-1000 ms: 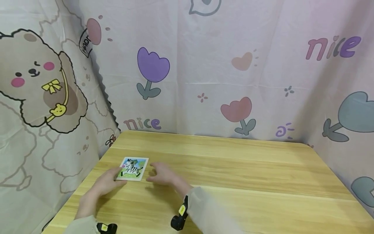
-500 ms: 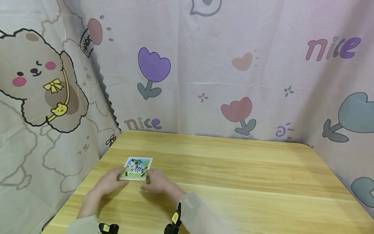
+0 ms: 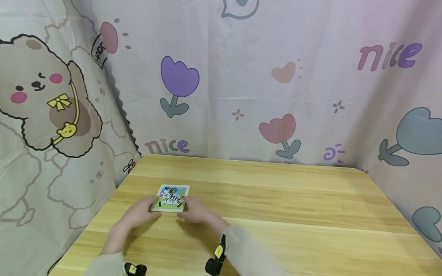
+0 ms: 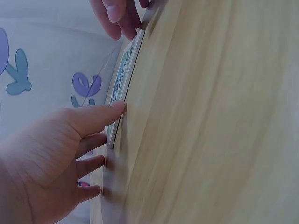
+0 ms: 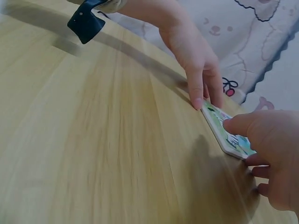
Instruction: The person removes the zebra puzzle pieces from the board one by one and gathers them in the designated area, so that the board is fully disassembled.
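Note:
A square board with a zebra picture (image 3: 170, 197) and a white border lies flat on the wooden table, left of centre. My left hand (image 3: 139, 212) holds its left near corner. In the left wrist view the thumb (image 4: 100, 116) presses at the near edge of the board (image 4: 122, 77), with the index finger behind it and the other fingers spread below. At the opposite side, my right hand (image 3: 198, 210) has its fingertips right at the board's right edge. Its thumb (image 5: 238, 125) overlaps the board in the right wrist view, with the fingers loosely bent.
The wooden table (image 3: 293, 207) extends far to the right of both hands. Behind it hangs a printed cloth (image 3: 221, 76) with flowers and lettering, and a bear-print cloth (image 3: 65, 180) borders the left side. Each wrist carries a small black camera (image 3: 215, 260).
The zebra board has slid to the right along with my left hand. My right hand, apart from the board a second ago, is now at its right edge.

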`<move>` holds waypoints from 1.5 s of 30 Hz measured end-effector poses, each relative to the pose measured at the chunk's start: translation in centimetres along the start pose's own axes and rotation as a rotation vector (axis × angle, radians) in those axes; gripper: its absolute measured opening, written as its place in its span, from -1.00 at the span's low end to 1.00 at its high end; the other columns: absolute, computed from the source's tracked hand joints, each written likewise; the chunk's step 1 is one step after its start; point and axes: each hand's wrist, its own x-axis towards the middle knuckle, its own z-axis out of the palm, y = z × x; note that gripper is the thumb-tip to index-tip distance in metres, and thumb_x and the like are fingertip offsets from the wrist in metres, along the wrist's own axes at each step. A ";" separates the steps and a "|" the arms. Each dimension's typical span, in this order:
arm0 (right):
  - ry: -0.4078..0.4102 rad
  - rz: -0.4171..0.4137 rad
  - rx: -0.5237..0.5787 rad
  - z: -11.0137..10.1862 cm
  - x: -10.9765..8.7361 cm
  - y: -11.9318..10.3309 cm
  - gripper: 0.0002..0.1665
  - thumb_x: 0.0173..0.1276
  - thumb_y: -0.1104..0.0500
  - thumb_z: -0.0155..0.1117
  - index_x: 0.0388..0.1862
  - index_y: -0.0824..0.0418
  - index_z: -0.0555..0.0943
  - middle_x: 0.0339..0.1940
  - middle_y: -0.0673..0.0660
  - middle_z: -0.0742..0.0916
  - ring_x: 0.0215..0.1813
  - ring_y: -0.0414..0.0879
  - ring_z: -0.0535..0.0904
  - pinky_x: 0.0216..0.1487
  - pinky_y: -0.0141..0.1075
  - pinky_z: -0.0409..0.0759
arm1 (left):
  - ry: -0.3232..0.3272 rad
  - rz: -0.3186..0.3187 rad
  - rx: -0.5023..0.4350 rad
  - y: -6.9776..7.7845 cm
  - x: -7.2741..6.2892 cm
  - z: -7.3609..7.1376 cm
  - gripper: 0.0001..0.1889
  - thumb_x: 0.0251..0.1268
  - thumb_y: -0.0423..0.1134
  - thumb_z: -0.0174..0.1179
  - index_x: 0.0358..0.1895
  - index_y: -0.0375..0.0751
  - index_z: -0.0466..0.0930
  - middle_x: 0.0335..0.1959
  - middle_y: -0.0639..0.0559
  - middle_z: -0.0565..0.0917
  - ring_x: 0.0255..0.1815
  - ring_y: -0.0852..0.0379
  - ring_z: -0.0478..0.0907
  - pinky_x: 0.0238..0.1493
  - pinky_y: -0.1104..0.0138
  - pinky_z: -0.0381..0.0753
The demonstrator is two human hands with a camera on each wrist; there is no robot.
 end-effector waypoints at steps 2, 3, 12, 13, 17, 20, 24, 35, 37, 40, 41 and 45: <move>-0.002 0.008 0.016 -0.2 -0.3 0.7 -0.43 0.21 0.01 0.29 0.11 0.32 0.49 -0.04 0.14 0.64 -0.02 -0.10 0.53 0.05 -0.35 0.47 | -0.007 0.011 0.010 0.4 0.3 0.3 -0.31 0.07 -0.13 0.32 0.19 -0.55 0.34 0.13 -0.44 0.43 0.14 -0.39 0.34 0.14 -0.17 0.29; 0.000 0.011 0.018 -0.3 -0.6 1.0 -0.40 0.22 0.01 0.28 0.15 0.33 0.47 0.02 0.17 0.63 0.05 -0.06 0.52 0.11 -0.32 0.45 | -0.012 0.014 0.008 0.6 0.4 0.4 -0.30 0.07 -0.13 0.31 0.19 -0.55 0.33 0.13 -0.44 0.43 0.15 -0.39 0.34 0.15 -0.16 0.29; 0.026 0.011 0.079 -1.6 -2.8 3.3 -0.31 0.25 0.04 0.24 0.24 0.43 0.37 0.17 0.28 0.53 0.24 0.08 0.40 0.27 -0.22 0.33 | -0.068 0.034 0.007 2.5 1.6 1.5 -0.29 0.09 -0.10 0.30 0.22 -0.53 0.32 0.18 -0.42 0.40 0.19 -0.37 0.31 0.20 -0.13 0.25; 0.033 0.008 0.069 -1.7 -3.0 3.6 -0.31 0.25 0.03 0.23 0.24 0.43 0.37 0.17 0.27 0.54 0.24 0.09 0.40 0.27 -0.22 0.33 | -0.072 0.033 0.011 2.7 1.8 1.7 -0.29 0.09 -0.09 0.30 0.22 -0.51 0.32 0.18 -0.41 0.41 0.19 -0.35 0.32 0.21 -0.12 0.25; 0.053 -0.002 0.058 -2.3 -3.9 4.8 -0.31 0.26 0.02 0.23 0.24 0.43 0.37 0.17 0.28 0.54 0.23 0.11 0.41 0.27 -0.19 0.33 | -0.093 0.039 0.017 4.0 2.1 2.2 -0.29 0.08 -0.08 0.31 0.22 -0.49 0.34 0.14 -0.38 0.45 0.16 -0.31 0.37 0.19 -0.10 0.30; 0.062 -0.004 0.053 -2.8 -4.5 5.6 -0.31 0.26 0.02 0.23 0.23 0.44 0.37 0.16 0.29 0.54 0.22 0.13 0.41 0.27 -0.15 0.33 | -0.101 0.050 0.015 4.8 2.2 2.5 -0.31 0.08 -0.08 0.31 0.21 -0.48 0.36 0.13 -0.36 0.47 0.15 -0.29 0.39 0.18 -0.08 0.32; 0.060 0.017 0.066 -3.4 -5.4 6.5 -0.30 0.26 0.02 0.24 0.24 0.44 0.36 0.18 0.31 0.52 0.23 0.15 0.39 0.27 -0.09 0.32 | -0.108 0.082 0.022 5.9 2.6 3.0 -0.33 0.09 -0.06 0.30 0.20 -0.45 0.38 0.13 -0.32 0.48 0.15 -0.25 0.41 0.18 -0.05 0.34; 0.102 0.023 0.110 -5.4 -8.4 9.7 -0.26 0.23 0.05 0.28 0.23 0.50 0.34 0.17 0.38 0.50 0.23 0.23 0.38 0.26 0.02 0.31 | -0.158 0.191 0.018 9.3 4.0 4.6 -0.38 0.15 -0.05 0.25 0.19 -0.41 0.40 0.14 -0.26 0.49 0.18 -0.19 0.39 0.20 0.02 0.35; 0.110 0.026 0.117 -5.7 -9.0 10.2 -0.25 0.21 0.05 0.29 0.23 0.50 0.34 0.17 0.39 0.50 0.22 0.25 0.37 0.25 0.04 0.30 | -0.166 0.206 0.027 9.8 4.2 4.9 -0.38 0.16 -0.05 0.24 0.19 -0.40 0.40 0.14 -0.24 0.49 0.18 -0.17 0.40 0.20 0.03 0.35; 0.121 0.043 0.123 -6.0 -10.0 10.9 -0.24 0.20 0.05 0.30 0.24 0.50 0.33 0.18 0.40 0.48 0.24 0.26 0.35 0.26 0.06 0.28 | -0.179 0.229 0.034 10.8 4.5 5.3 -0.40 0.16 -0.04 0.24 0.18 -0.38 0.41 0.13 -0.22 0.51 0.16 -0.15 0.42 0.18 0.04 0.37; 0.124 0.049 0.126 -6.2 -10.4 11.1 -0.24 0.21 0.05 0.30 0.24 0.50 0.33 0.19 0.40 0.48 0.24 0.26 0.34 0.26 0.06 0.28 | -0.182 0.238 0.042 11.1 4.6 5.4 -0.40 0.16 -0.04 0.23 0.18 -0.37 0.42 0.12 -0.22 0.51 0.15 -0.14 0.42 0.17 0.04 0.38; 0.144 0.072 0.132 -6.7 -11.8 11.8 -0.26 0.22 0.07 0.30 0.24 0.49 0.33 0.21 0.39 0.46 0.26 0.26 0.32 0.27 0.07 0.25 | -0.195 0.274 0.067 12.4 4.8 6.0 -0.41 0.16 -0.01 0.23 0.16 -0.37 0.43 0.10 -0.20 0.53 0.13 -0.13 0.44 0.15 0.05 0.41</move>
